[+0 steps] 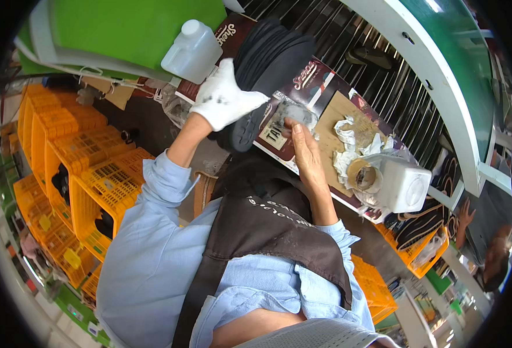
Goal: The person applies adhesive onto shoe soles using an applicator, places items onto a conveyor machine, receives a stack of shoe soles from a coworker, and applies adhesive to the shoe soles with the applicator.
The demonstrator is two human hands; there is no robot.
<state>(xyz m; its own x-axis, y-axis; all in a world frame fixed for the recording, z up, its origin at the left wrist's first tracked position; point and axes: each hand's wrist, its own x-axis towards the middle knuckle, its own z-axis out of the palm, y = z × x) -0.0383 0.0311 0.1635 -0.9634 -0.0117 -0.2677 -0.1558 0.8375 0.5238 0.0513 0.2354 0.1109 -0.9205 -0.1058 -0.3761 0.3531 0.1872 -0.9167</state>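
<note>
My left hand [225, 97], in a white glove with dark smudges, lies against the near left side of a stack of black shoe soles [276, 61]. Its thumb stretches right across the soles and its fingers point away, spread from the thumb. A sole's end [245, 133] juts toward me under the glove. My bare right hand [308, 152] is closed on a grey, stained rag [297, 113] just right of the stack, over the printed dark-red cardboard [276, 152]. Part of its fingers is hidden.
A translucent white bottle [193, 52] stands at the far left. On the right, a brown board [329, 120] bears crumpled paper [344, 156], beside a tape roll [365, 176] and a white container [404, 184]. Metal rollers [325, 29] run behind. Orange crates [108, 185] flank me; a person [488, 232] is at far right.
</note>
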